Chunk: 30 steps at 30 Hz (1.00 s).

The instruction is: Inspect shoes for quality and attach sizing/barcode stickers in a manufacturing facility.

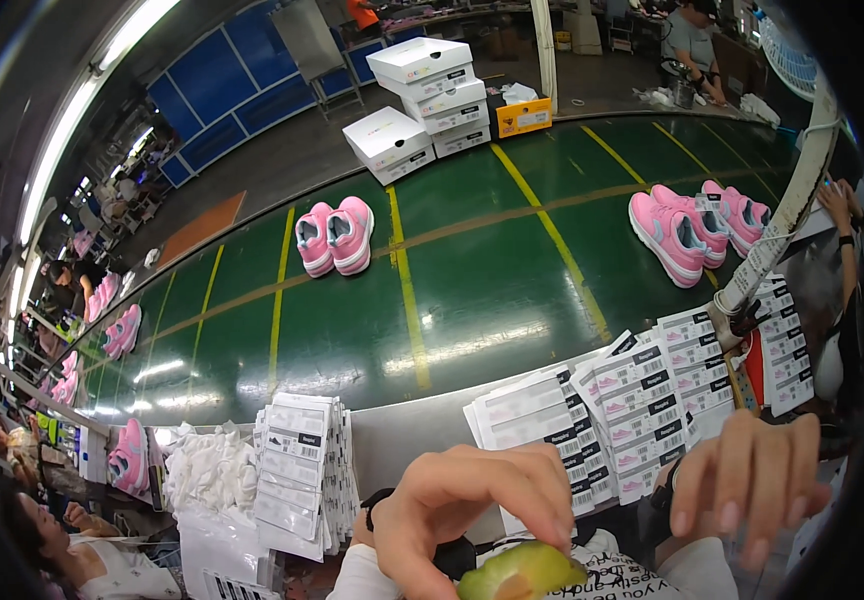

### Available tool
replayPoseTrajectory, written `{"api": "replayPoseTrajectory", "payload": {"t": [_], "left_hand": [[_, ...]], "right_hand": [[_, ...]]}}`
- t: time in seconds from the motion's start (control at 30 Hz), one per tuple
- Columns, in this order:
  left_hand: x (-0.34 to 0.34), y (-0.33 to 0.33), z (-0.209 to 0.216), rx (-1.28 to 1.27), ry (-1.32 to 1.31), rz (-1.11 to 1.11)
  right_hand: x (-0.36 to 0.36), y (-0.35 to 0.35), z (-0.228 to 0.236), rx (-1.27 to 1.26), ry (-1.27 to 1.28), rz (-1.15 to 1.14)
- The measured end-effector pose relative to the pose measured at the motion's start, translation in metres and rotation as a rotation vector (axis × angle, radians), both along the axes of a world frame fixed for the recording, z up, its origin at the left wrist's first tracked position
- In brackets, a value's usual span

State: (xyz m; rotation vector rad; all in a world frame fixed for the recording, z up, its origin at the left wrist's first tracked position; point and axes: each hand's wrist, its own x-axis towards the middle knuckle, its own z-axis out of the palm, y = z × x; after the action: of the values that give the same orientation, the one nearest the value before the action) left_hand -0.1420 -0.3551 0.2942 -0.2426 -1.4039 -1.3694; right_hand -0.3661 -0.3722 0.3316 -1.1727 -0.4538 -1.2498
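Observation:
Close in front of me, my left hand is closed on a piece of green fruit with a brownish, bitten or cut middle; its exact kind I cannot make out. My right hand is at the lower right, fingers apart and hanging down, holding nothing visible. Behind the two hands lie sheets of shoe labels in overlapping stacks. To the left of my left hand stands a thick pile of more label sheets, beside a heap of crumpled white paper.
A green conveyor belt with yellow lines runs across. On it are a pair of pink sneakers, several more pink sneakers at right, and stacked white shoeboxes beside an orange box. A white post rises at right. People sit nearby.

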Motion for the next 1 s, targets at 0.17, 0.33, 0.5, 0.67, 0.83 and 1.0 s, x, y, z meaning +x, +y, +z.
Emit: {"api": "replayPoseTrajectory", "payload": {"t": [0.17, 0.33, 0.5, 0.67, 0.83, 1.0], "left_hand": [[0.0, 0.004, 0.02, 0.151, -0.089, -0.057], [-0.009, -0.008, 0.015, -0.066, 0.029, -0.138], [-0.035, -0.022, 0.014, -0.067, 0.154, -0.219], [-0.029, -0.013, 0.035, -0.014, -0.038, -0.213], [-0.039, -0.021, 0.022, -0.109, 0.134, -0.227], [-0.009, -0.013, 0.046, -0.136, -0.056, -0.133]], "right_hand": [[0.005, -0.002, -0.058, 0.066, 0.339, -0.367], [0.02, -0.011, -0.109, 0.09, 1.133, -0.55], [0.018, -0.014, -0.16, -0.255, 1.602, -0.653], [0.019, -0.005, -0.176, -0.291, 1.678, -0.753], [0.019, -0.007, -0.189, -0.378, 1.813, -0.785], [0.03, -0.006, -0.193, -0.44, 1.847, -0.753]]}}
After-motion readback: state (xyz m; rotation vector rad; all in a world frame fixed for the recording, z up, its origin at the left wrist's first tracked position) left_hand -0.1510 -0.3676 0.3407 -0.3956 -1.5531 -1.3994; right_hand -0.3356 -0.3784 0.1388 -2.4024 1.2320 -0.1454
